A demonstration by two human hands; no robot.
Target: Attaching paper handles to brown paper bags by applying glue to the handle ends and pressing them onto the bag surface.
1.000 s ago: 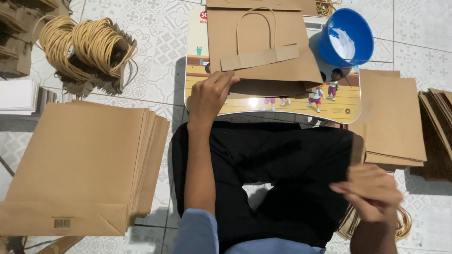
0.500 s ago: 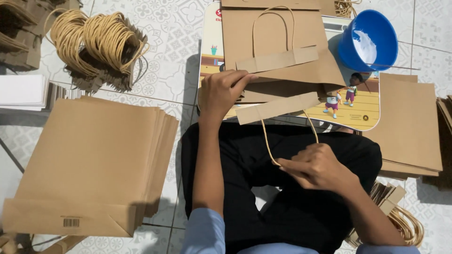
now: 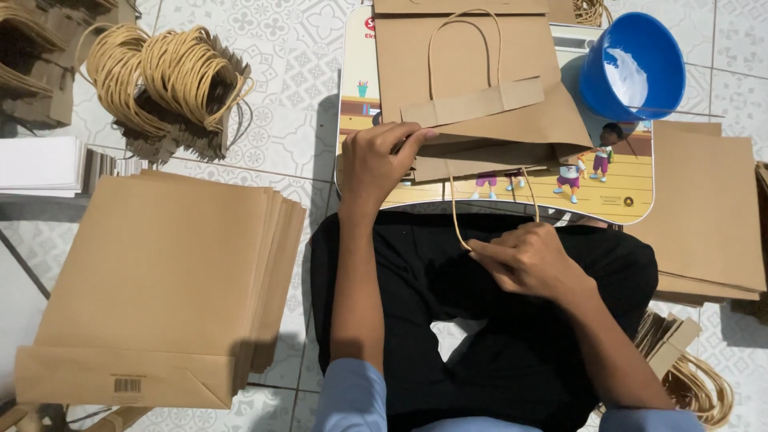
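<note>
Carefully done, the left hand (image 3: 376, 164) should keep its curled fingers pressing the paper bag (image 3: 480, 88) flat on the small table (image 3: 632, 200) while the right hand (image 3: 528, 260), pinching the rope handle (image 3: 458, 224), slides its strip squarely inside the mouth

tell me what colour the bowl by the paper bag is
Bright blue bowl, whitish inside; the head view shows it.

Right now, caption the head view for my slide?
Left hand lifts the paper bag edge while right hand slides a rope handle inside.
</note>
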